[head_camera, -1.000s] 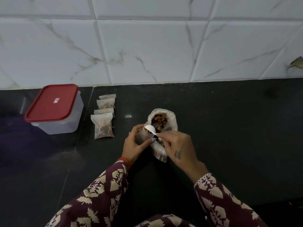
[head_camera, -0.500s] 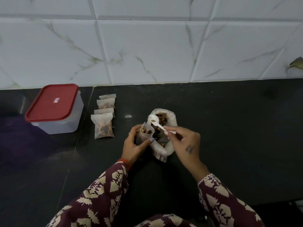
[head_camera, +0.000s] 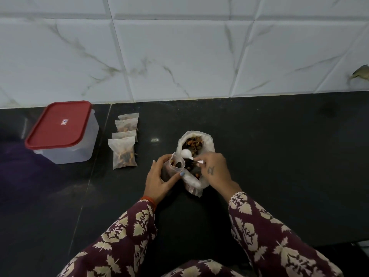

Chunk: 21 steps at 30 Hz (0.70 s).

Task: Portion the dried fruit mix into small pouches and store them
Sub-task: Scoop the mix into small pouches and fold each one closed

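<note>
A large clear bag of dried fruit mix (head_camera: 196,143) stands open on the black counter (head_camera: 279,146). My left hand (head_camera: 159,179) holds a small open pouch (head_camera: 175,163) upright against the bag's left side; a few fruit pieces lie inside it. My right hand (head_camera: 214,169) pinches a white plastic spoon (head_camera: 187,153) whose bowl sits at the pouch's mouth, over the bag. Several filled pouches (head_camera: 124,142) lie in a row to the left. A clear storage box with a red lid (head_camera: 61,131) stands shut at the far left.
A white marbled tile wall (head_camera: 179,56) rises behind the counter. A seam in the counter runs just left of the filled pouches. My patterned maroon sleeves (head_camera: 127,236) cover the near edge.
The spoon tipped fruit into the pouch, swung back over the bag, and now sits at the pouch's mouth again. My left hand has kept the pouch in place.
</note>
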{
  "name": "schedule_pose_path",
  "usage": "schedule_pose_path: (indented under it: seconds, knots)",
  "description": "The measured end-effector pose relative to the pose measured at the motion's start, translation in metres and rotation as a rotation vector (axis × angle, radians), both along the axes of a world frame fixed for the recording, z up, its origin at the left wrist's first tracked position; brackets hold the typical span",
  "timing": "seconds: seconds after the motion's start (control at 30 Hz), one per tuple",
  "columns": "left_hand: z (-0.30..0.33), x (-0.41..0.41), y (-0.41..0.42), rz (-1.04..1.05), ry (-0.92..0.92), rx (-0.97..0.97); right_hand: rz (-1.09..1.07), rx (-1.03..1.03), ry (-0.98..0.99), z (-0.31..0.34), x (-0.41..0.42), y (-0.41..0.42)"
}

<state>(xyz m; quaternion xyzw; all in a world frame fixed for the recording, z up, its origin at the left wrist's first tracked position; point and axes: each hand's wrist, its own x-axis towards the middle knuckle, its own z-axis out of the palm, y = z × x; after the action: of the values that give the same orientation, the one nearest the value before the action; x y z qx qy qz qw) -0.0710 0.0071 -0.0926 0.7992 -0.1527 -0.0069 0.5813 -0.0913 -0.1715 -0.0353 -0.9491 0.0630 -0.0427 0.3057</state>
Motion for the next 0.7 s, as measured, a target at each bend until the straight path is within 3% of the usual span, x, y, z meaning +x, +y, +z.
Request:
schedule_pose_path:
  seconds: [0.23,0.43,0.7]
  knots:
    - [-0.001,0.001,0.002,-0.004,0.002,0.025,0.173,-0.08,0.08,0.014,-0.019,-0.022]
    - [-0.003,0.002,0.003,-0.024,0.023,0.084,0.011,0.038,-0.135,0.022,-0.035,-0.034]
    - [-0.001,0.001,0.004,-0.068,-0.003,0.107,-0.016,-0.032,0.102,0.021,-0.031,-0.019]
